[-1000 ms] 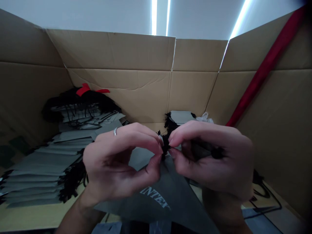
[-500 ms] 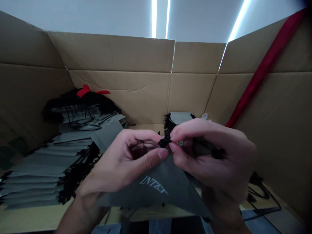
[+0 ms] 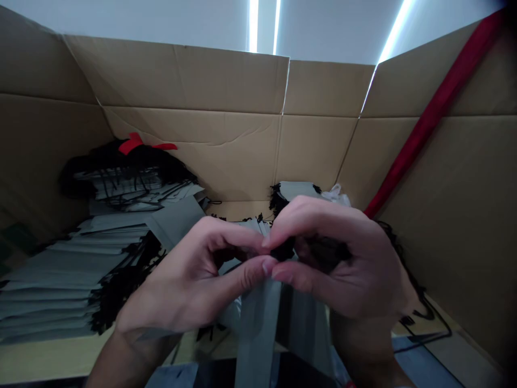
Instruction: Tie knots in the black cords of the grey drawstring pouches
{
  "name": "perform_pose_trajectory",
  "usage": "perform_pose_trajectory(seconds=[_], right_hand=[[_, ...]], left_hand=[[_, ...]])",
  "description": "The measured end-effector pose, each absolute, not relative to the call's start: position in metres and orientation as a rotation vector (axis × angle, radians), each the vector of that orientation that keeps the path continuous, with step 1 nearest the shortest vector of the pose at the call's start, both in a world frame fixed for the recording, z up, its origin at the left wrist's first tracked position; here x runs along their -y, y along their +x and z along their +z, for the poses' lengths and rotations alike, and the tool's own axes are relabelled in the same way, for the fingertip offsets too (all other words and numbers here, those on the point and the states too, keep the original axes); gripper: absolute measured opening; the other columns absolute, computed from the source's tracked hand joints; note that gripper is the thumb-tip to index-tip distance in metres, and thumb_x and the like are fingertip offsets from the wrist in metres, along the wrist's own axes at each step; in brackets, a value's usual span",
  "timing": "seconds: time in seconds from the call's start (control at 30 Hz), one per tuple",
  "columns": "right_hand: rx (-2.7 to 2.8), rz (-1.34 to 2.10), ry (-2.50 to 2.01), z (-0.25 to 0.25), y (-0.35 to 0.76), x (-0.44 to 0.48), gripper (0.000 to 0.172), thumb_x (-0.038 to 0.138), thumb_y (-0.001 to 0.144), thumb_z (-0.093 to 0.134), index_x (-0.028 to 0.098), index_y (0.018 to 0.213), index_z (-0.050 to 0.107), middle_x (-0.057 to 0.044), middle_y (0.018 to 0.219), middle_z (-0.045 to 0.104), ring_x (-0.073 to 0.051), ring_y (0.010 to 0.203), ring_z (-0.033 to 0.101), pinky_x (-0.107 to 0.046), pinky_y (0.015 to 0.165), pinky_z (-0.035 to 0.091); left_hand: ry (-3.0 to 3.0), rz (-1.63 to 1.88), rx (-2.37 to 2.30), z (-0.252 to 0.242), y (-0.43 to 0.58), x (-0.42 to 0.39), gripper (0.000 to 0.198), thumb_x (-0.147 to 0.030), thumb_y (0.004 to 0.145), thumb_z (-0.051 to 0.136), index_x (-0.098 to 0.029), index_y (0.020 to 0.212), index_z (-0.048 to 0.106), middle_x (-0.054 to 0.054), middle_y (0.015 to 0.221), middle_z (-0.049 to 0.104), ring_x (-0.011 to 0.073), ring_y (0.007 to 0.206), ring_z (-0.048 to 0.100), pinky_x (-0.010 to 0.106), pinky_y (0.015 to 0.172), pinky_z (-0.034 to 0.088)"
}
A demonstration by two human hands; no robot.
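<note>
Pinching fine work together over the front of the tabletop [image 3: 44,358], both hands meet at the top of a grey drawstring pouch [image 3: 256,328], which hangs below the fingertips. The left hand [image 3: 194,280] has its thumb and index finger pressed together at the pouch's upper edge; exactly what lies between their tips is hidden. The right hand [image 3: 355,258] closes its thumb and index finger around a bunched black drawcord [image 3: 285,248], their tips touching or nearly touching the left ones. Something dark sits in the right palm, too shaded to name.

The step in hand appears to be close fingertip handling of the cord at the pouch's mouth. The next move seems to call for a steady left pinch and small, controlled shifts of the right fingers, since the soft cord could easily slip.

Left of the pouch lies a tall stack of grey pouches [image 3: 60,269], cord ends spilling from its side. Beyond the pouch stand a smaller stack [image 3: 297,189] and a crumpled white plastic bag [image 3: 337,195]; to its right lies a black cable [image 3: 444,323].
</note>
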State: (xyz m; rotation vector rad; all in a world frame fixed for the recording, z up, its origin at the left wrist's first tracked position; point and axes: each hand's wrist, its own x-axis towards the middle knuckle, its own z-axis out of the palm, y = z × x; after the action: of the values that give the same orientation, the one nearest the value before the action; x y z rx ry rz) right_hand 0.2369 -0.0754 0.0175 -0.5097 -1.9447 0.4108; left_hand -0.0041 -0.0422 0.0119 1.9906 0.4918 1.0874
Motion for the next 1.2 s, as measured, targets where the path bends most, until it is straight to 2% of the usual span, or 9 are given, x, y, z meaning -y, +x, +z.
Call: perform_pose_trajectory(seconds=[0.13, 0.23, 0.33, 0.43, 0.53, 0.67, 0.87, 1.07, 1.2], right_hand=[[2.057, 0.518, -0.474, 0.02, 0.243, 0.068, 0.028, 0.009, 0.093, 0.1, 0.023, 0.109, 0.081, 0.004, 0.092, 0.08, -0.01, 0.07, 0.067, -0.021, 0.062, 0.056], [2.013, 0.619, -0.42, 0.019, 0.242, 0.066, 0.03, 0.01, 0.092, 0.101, 0.022, 0.105, 0.077, 0.006, 0.087, 0.075, -0.006, 0.063, 0.059, -0.017, 0.056, 0.05], [1.953, 0.695, -0.359, 0.015, 0.238, 0.064, 0.031, 0.017, 0.09, 0.105, 0.022, 0.099, 0.076, 0.006, 0.083, 0.071, -0.006, 0.059, 0.055, -0.016, 0.053, 0.047], [1.907, 0.716, -0.303, 0.012, 0.234, 0.061, 0.029, 0.025, 0.093, 0.106, 0.022, 0.097, 0.078, 0.007, 0.078, 0.068, -0.005, 0.056, 0.052, -0.017, 0.049, 0.044], [1.883, 0.704, -0.308, 0.013, 0.236, 0.063, 0.026, 0.024, 0.092, 0.107, 0.023, 0.098, 0.082, 0.006, 0.077, 0.07, -0.007, 0.055, 0.056, -0.018, 0.049, 0.047], [1.792, 0.691, -0.521, 0.022, 0.241, 0.071, 0.035, 0.021, 0.084, 0.114, 0.025, 0.106, 0.087, 0.003, 0.088, 0.081, -0.009, 0.059, 0.063, -0.021, 0.05, 0.052], [1.759, 0.628, -0.728, 0.031, 0.242, 0.077, 0.033, 0.034, 0.085, 0.116, 0.022, 0.093, 0.086, 0.004, 0.071, 0.071, -0.009, 0.056, 0.056, -0.021, 0.049, 0.048], [1.748, 0.553, -0.717, 0.03, 0.239, 0.073, 0.027, 0.026, 0.09, 0.112, 0.022, 0.09, 0.086, 0.005, 0.074, 0.074, -0.008, 0.059, 0.058, -0.019, 0.052, 0.049], [1.718, 0.53, -0.683, 0.028, 0.238, 0.072, 0.026, 0.024, 0.089, 0.112, 0.023, 0.09, 0.086, 0.004, 0.079, 0.076, -0.008, 0.063, 0.058, -0.018, 0.055, 0.049]], left_hand=[[2.017, 1.006, -0.494, 0.016, -0.004, 0.042, 0.019, -0.038, 0.1, 0.099, -0.021, 0.092, 0.094, 0.004, 0.083, 0.088, 0.022, 0.074, 0.082, 0.026, 0.068, 0.069], [2.008, 1.19, -0.503, 0.001, -0.006, 0.046, 0.008, -0.024, 0.098, 0.098, -0.025, 0.105, 0.093, 0.003, 0.102, 0.093, 0.0214, 0.09, 0.088, 0.024, 0.08, 0.073], [2.027, 1.383, -0.474, -0.012, -0.013, 0.05, 0.028, -0.016, 0.1, 0.096, -0.033, 0.121, 0.091, -0.002, 0.112, 0.092, 0.0182, 0.099, 0.088, 0.023, 0.088, 0.073], [2.118, 1.314, -0.476, -0.013, -0.022, 0.051, 0.028, -0.017, 0.102, 0.095, -0.036, 0.122, 0.089, -0.003, 0.11, 0.09, 0.018, 0.095, 0.087, 0.025, 0.086, 0.073], [2.203, 1.206, -0.455, -0.011, -0.027, 0.049, 0.029, -0.015, 0.104, 0.092, -0.036, 0.124, 0.087, -0.004, 0.115, 0.089, 0.0178, 0.095, 0.088, 0.025, 0.086, 0.074], [2.24, 1.423, -0.563, -0.012, -0.022, 0.049, 0.034, -0.015, 0.109, 0.085, -0.037, 0.135, 0.084, -0.002, 0.126, 0.09, 0.0214, 0.112, 0.088, 0.03, 0.095, 0.073], [2.251, 1.51, -0.642, -0.017, -0.016, 0.05, 0.03, -0.016, 0.107, 0.084, -0.036, 0.13, 0.087, -0.004, 0.121, 0.09, 0.0161, 0.104, 0.084, 0.027, 0.094, 0.069], [2.238, 1.437, -0.709, -0.012, -0.016, 0.049, 0.021, -0.019, 0.105, 0.088, -0.03, 0.123, 0.089, -0.001, 0.114, 0.091, 0.0142, 0.086, 0.084, 0.025, 0.074, 0.066], [2.215, 1.478, -0.608, -0.005, -0.012, 0.047, 0.02, -0.018, 0.108, 0.085, -0.031, 0.123, 0.087, -0.004, 0.113, 0.091, 0.0135, 0.091, 0.085, 0.023, 0.082, 0.067]])
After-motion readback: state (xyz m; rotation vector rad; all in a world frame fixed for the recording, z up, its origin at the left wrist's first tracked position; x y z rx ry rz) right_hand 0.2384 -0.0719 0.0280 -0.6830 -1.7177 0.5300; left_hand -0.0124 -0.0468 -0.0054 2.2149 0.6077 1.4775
